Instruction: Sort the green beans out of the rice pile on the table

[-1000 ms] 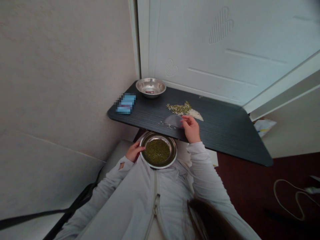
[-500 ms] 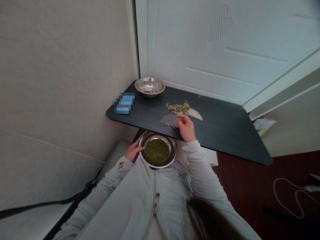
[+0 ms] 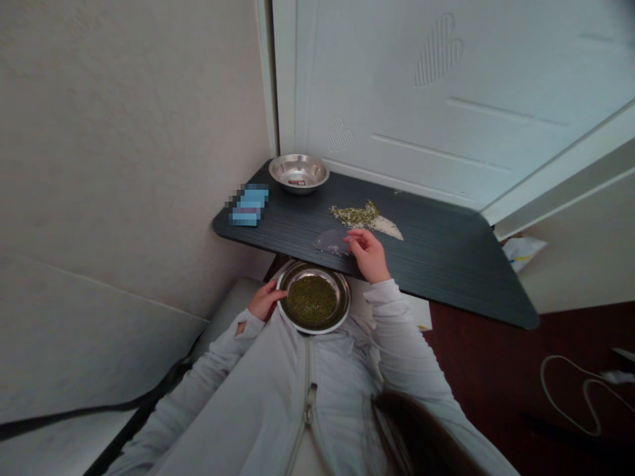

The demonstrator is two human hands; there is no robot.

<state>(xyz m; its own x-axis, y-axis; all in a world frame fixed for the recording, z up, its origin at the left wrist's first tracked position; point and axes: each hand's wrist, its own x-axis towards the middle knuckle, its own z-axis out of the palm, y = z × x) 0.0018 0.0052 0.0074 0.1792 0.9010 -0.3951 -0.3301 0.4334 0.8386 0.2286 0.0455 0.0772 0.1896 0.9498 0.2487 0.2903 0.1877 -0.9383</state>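
Observation:
My left hand [image 3: 266,299] grips the rim of a metal bowl [image 3: 342,317] on my lap, close under the table's front edge. Small green beans, probably mung beans [image 3: 311,301], fill the bottom of this bowl. Pinched in my right hand [image 3: 368,254] is a thin translucent plastic scraper [image 3: 330,242] with a rounded edge, low over the tabletop. A few loose white grains lie around the scraper. Just beyond it is a pile of mixed green beans and white grains [image 3: 354,215], with a patch of white grains [image 3: 389,227] at its right.
The dark table [image 3: 446,258] stands against a white door [image 3: 377,79]. At its back left is a second metal bowl [image 3: 299,173] with a red label inside. A blurred-out blue item [image 3: 249,206] lies at the left end. A white cable [image 3: 546,383] runs over the floor.
My right hand has moved left with the scraper, toward the loose white grains near the front edge. My left hand and the bowl on my lap have stayed put.

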